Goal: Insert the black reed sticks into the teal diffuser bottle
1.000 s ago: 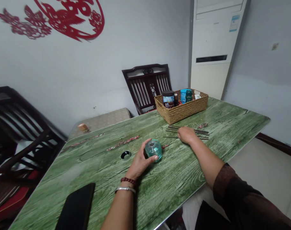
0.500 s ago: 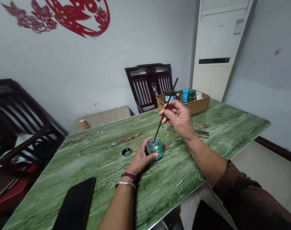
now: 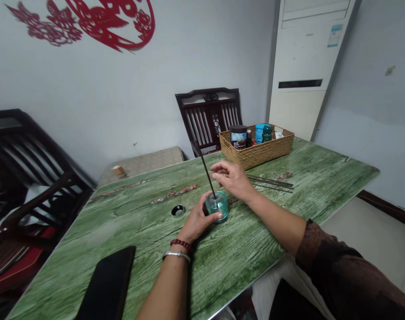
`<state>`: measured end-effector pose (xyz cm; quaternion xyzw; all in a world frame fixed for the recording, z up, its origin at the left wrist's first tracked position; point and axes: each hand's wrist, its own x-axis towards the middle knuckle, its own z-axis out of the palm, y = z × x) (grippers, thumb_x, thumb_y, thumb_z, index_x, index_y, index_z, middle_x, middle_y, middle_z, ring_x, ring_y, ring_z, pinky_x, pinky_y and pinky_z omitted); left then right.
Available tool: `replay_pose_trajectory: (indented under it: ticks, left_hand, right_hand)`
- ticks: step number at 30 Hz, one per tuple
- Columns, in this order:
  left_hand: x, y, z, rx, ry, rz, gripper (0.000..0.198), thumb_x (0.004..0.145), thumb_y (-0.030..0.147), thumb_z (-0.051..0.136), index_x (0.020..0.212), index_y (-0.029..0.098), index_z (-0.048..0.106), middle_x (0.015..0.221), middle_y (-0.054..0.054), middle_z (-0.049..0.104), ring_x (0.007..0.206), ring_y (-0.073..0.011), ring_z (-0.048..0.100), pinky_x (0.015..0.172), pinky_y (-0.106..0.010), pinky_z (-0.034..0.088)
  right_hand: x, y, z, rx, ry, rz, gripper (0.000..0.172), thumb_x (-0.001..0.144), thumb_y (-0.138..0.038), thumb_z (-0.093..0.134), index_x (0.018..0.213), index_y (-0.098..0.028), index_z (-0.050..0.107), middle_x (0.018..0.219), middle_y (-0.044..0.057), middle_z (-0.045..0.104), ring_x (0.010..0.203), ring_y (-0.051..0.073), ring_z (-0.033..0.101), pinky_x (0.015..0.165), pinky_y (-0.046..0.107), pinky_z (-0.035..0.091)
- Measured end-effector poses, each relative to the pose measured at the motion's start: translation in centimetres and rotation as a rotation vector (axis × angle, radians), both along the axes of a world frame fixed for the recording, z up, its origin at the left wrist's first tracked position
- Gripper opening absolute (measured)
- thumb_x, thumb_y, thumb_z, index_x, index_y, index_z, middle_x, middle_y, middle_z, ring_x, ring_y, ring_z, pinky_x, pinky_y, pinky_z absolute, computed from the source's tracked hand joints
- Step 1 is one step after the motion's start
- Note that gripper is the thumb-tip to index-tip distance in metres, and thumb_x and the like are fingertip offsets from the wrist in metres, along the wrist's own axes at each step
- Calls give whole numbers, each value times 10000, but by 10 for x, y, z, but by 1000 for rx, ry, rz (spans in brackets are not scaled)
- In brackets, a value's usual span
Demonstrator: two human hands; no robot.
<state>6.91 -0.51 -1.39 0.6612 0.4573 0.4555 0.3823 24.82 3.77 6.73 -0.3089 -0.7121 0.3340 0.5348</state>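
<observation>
My left hand [image 3: 197, 223] is closed around a squat, round glass bottle [image 3: 218, 206], its fingers wrapped against the near side and holding it down on the table. The glass is thick and teal-tinted, and it looks clear enough to show my fingers dimly behind it. I cannot tell whether any liquid is inside. A thin dark stick [image 3: 205, 171] stands in the bottle's mouth, leaning toward the far left. My right hand [image 3: 230, 178] is open and relaxed, with its fingers loosely curved, hovering just beside the stick and not gripping anything.

Just left of the bottle, a round black cap [image 3: 178, 211] lies on the green wood-grain tabletop [image 3: 242, 253]. More slender sticks [image 3: 270, 181] lie together to the right of my right hand, and pinkish dried sprigs [image 3: 174, 194] stretch across the left of the table. A black phone [image 3: 107, 284] lies flat near the table's near left edge.

At the far end sits a woven wicker basket [image 3: 255, 151], its rough strands forming a low rectangular wall. Inside it stand a dark lidded jar with a blue label [image 3: 238, 135], a small dark bottle [image 3: 249, 138], a blue container [image 3: 258, 133], a teal bottle [image 3: 267, 132], and a small white box [image 3: 278, 134].
</observation>
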Motion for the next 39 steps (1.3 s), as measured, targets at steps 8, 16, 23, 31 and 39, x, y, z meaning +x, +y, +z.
replay_pose_trajectory:
  ticks: [8, 16, 23, 31, 39]
  left_hand:
    - [0, 1, 0, -24, 15, 14, 751, 561, 373, 906, 1241, 208, 631, 1220, -129, 718, 1175, -356, 644, 1089, -528, 423]
    - [-1, 2, 1, -48, 82, -22, 791, 619, 424, 871, 1311, 194, 563, 1286, -137, 685, 1201, -337, 634, 1106, -503, 421]
    - [-3, 4, -4, -26, 129, -31, 815, 653, 448, 848, 1348, 174, 522, 1328, -162, 647, 1232, -341, 607, 1118, -503, 402]
    - [-4, 4, -4, -24, 109, -27, 796, 647, 425, 853, 1338, 180, 542, 1293, -149, 669, 1197, -332, 628, 1099, -502, 420]
    - [-2, 4, -2, -40, 89, -44, 787, 642, 427, 858, 1322, 191, 541, 1289, -144, 670, 1197, -332, 628, 1092, -499, 430]
  right_hand:
    - [96, 21, -36, -15, -667, -663, 211, 933, -273, 542, 938, -213, 744, 958, 74, 763, 909, 214, 698, 827, 298, 478]
    - [114, 38, -67, -244, -1163, -653, 252, 889, -224, 568, 992, -225, 797, 1060, 128, 777, 1019, 253, 720, 823, 294, 489]
    - [114, 37, -65, -262, -1216, -647, 266, 897, -198, 550, 1001, -179, 793, 1069, 155, 775, 1028, 268, 729, 845, 309, 511]
    - [117, 37, -63, -296, -1235, -681, 300, 928, -204, 514, 1037, -160, 790, 1079, 180, 768, 1047, 280, 725, 867, 326, 508]
    - [123, 37, -62, -320, -1174, -570, 225, 817, -363, 668, 975, -258, 787, 1024, 89, 786, 997, 259, 717, 798, 290, 483]
